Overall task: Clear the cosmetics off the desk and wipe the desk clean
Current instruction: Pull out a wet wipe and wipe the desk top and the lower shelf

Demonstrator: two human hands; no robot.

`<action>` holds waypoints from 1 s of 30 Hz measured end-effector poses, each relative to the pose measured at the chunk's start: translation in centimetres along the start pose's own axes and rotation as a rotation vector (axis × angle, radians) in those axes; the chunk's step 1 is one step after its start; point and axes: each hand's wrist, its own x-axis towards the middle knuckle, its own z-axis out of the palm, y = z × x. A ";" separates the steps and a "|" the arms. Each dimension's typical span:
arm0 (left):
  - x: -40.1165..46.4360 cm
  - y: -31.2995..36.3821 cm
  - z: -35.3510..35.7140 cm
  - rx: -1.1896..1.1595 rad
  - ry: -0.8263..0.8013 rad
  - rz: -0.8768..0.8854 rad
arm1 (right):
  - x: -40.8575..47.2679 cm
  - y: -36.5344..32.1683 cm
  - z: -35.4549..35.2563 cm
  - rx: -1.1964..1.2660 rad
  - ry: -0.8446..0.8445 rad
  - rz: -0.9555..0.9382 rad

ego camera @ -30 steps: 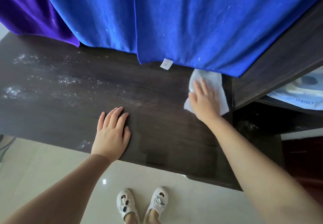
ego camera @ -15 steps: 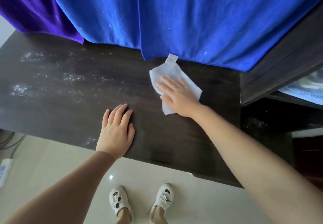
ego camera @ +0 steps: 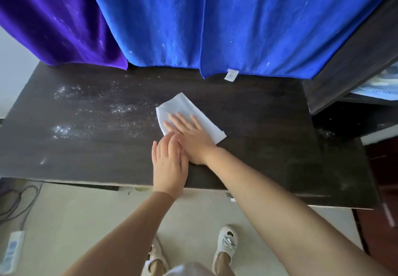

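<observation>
Right hand [ego camera: 191, 138] presses a white wipe [ego camera: 185, 109] flat on the dark desk [ego camera: 258, 125], mid-desk.

Its fingers lie straight on the wipe, covering the near part; the left hand [ego camera: 169, 163] rests open beside it, fingers flat, touching the right wrist. White dust [ego camera: 64, 130] speckles the desk's left half. The tag [ego camera: 231, 75] on the blue cloth [ego camera: 215, 21] and the print on the shelf item [ego camera: 381, 91] at right are too blurred to read.

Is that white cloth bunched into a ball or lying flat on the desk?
Flat. The white cloth lies spread on the desk under the right hand.
</observation>
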 end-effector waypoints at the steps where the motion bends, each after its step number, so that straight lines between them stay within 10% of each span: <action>1: 0.1 -1.7 -1.3 0.035 -0.003 0.013 | 0.0 -0.3 -0.3 0.007 -0.021 -0.057; 12: 2.8 -15.8 -11.0 0.342 -0.104 0.080 | -12.2 2.0 3.5 0.240 0.380 1.259; 19: 3.2 -16.0 -11.7 0.084 -0.094 0.065 | 0.4 -17.1 4.8 0.067 0.337 0.340; 23: 3.8 -17.4 -13.0 0.063 -0.117 0.093 | -1.1 -13.6 4.0 -0.009 0.199 -0.042; 27: 4.3 -19.2 -14.2 0.214 -0.125 0.100 | -8.2 -0.5 5.3 -0.069 0.139 0.436; 30: 4.2 -19.1 -14.0 0.258 -0.115 0.096 | -10.7 3.9 2.8 0.226 0.231 1.140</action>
